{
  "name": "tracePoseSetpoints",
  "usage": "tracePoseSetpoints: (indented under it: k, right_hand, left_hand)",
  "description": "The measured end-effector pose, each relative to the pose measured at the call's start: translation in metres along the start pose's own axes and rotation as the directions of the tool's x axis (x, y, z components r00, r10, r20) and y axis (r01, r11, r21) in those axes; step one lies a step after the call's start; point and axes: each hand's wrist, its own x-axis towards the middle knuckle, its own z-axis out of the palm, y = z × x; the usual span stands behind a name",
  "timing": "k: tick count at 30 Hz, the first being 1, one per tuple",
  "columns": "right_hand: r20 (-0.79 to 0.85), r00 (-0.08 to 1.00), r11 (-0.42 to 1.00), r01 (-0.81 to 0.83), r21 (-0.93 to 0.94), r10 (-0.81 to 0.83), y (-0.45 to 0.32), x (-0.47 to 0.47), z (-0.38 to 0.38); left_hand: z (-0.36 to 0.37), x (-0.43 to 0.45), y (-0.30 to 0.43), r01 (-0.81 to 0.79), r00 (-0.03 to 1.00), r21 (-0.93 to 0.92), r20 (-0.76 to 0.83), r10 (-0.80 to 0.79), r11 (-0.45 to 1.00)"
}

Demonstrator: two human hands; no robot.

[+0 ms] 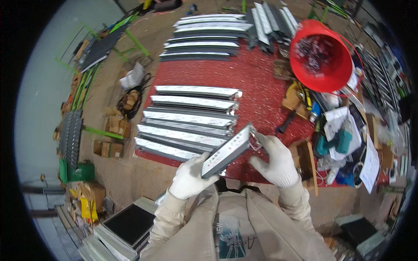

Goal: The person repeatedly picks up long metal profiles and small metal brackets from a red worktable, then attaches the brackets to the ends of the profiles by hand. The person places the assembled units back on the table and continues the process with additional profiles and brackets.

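Note:
My left hand, in a white knit glove, grips the lower end of a short dark metal profile with a white printed film on its face. The profile slants up to the right over the near edge of the table. At its upper end is a small metal corner bracket. My gloved right hand is beside that bracket, thumb and fingers apart; whether a fingertip touches it, I cannot tell. Several similar profiles lie in a row just beyond, with small metal pieces at their right ends.
More profiles lie across the far side of the red table. A red bucket of small metal parts stands at the far right. Nearer are yellow-handled pliers, a teal power tool, papers and an open wooden box.

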Motion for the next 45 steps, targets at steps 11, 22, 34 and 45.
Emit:
tracePoseSetpoints:
  k: [11, 22, 34, 45]
  right_hand:
    - [-0.168, 0.967, 0.982, -0.190, 0.009, 0.189, -0.008, -0.025, 0.027]
    - [-0.301, 0.848, 0.889, -0.458, -0.006, 0.435, -0.028, -0.065, 0.068]
    - [-0.313, 0.792, 0.836, -0.548, 0.016, 0.525, -0.039, -0.056, 0.102]
    - [-0.273, 0.822, 0.845, -0.532, -0.054, 0.500, -0.038, -0.041, 0.111]
  left_hand:
    - [-0.091, 0.131, -0.058, -0.316, 0.943, 0.424, 0.044, 0.329, 0.849]
    - [-0.084, 0.281, -0.139, -0.263, 0.952, 0.554, 0.283, 0.118, 0.790]
    - [-0.066, 0.293, -0.159, -0.296, 0.909, 0.550, 0.412, 0.054, 0.781]
    - [-0.065, 0.298, -0.173, -0.381, 0.879, 0.521, 0.459, 0.125, 0.764]
